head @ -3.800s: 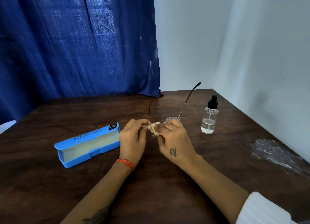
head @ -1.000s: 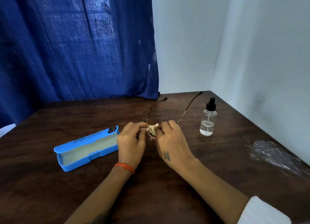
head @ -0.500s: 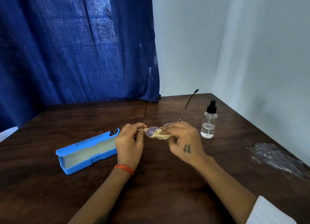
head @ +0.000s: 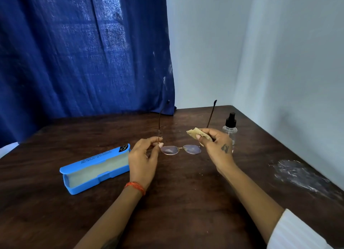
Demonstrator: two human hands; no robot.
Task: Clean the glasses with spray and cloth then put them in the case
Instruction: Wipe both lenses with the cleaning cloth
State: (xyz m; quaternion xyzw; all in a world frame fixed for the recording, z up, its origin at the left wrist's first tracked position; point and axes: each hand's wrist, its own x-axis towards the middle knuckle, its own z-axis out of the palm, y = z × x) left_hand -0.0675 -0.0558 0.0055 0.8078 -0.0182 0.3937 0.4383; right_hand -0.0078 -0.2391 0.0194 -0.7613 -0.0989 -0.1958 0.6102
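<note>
Thin gold-rimmed glasses [head: 180,149] are held above the dark wooden table [head: 186,193], lenses toward me, both temple arms unfolded and pointing up and away. My left hand [head: 143,155] pinches the frame at its left hinge. My right hand [head: 216,146] is at the right end of the frame, its fingers closed on a crumpled beige cloth [head: 197,134] lifted off the lenses. An open blue case [head: 95,168] with a pale lining lies left of my left hand. The clear spray bottle [head: 230,129] with a black pump stands just behind my right hand.
A blue curtain [head: 83,53] hangs behind the table and pale walls [head: 279,62] close the back and right sides. A crumpled clear plastic wrapper [head: 297,174] lies near the table's right edge.
My right hand has lifted the cloth off the lens and moved right, so both lenses now show. My left hand keeps its hold on the left hinge.
</note>
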